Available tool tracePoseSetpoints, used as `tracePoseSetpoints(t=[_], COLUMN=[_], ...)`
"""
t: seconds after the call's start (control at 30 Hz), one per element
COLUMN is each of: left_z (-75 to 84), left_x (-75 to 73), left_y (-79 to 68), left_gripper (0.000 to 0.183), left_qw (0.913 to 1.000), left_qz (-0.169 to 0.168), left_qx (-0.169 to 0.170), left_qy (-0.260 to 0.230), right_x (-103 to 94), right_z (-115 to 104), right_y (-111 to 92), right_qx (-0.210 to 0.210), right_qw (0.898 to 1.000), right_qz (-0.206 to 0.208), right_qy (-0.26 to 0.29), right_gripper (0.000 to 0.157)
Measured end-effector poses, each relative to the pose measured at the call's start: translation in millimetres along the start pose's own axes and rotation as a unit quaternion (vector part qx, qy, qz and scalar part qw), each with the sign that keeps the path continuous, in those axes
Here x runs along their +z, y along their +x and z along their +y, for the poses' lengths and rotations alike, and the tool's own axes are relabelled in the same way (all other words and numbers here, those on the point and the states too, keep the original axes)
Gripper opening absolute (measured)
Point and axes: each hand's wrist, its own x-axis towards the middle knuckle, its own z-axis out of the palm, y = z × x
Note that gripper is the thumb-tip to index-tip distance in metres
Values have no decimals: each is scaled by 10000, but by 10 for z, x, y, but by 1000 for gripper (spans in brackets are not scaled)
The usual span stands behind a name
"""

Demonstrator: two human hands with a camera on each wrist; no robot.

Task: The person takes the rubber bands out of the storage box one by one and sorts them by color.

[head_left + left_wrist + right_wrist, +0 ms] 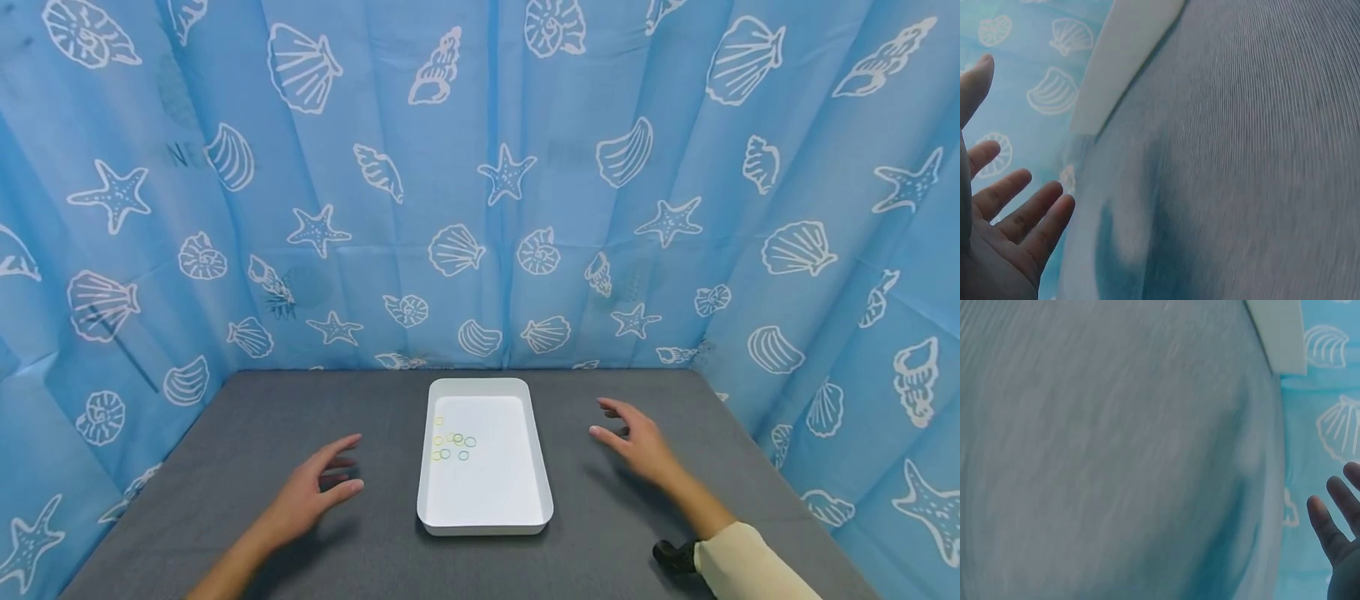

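A white rectangular tray (510, 517) stands on the grey table between the two hands. Several small thin rings (470, 442), yellow, green and teal, lie on its floor toward the left side, some overlapping. Left of the tray hovers my left hand (309, 492), fingers spread and holding nothing; the left wrist view shows the palm of this left hand (1019, 231) with the fingers apart. On the tray's right my right hand (637, 440) is held over the table, fingers relaxed, also holding nothing. Only part of the right hand (1341, 531) shows in the right wrist view.
The dark grey cloth-covered table (360, 558) reaches back to a blue curtain (465, 200) with white shells and starfish, which also hangs along both sides. A black strap piece (673, 557) sits by the right sleeve (750, 567).
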Motion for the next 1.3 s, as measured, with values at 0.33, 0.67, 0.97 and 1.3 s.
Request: tracePoseSetpoints(t=[0.33,0.67,0.97,1.3], left_z=[135,318,224,146], left_x=[352,661,819,891], left_y=[108,197,308,341], left_gripper=[51,46,43,41], left_qw=[9968,9922,9908,9878], left_qz=[581,607,863,1075], left_qx=[-450,-703,-723,-666], left_qy=[-321,-828,-756,-907], right_x=[141,275,431,553], right_z=[-227,-443,-556,-706], right_y=[126,243,363,524], right_qx=[461,1050,1438,1972], right_qw=[9943,9780,9618,9480], right_qz=[266,170,58,-319], right_qy=[926,1795,2328,2476], right_gripper=[41,38,36,38])
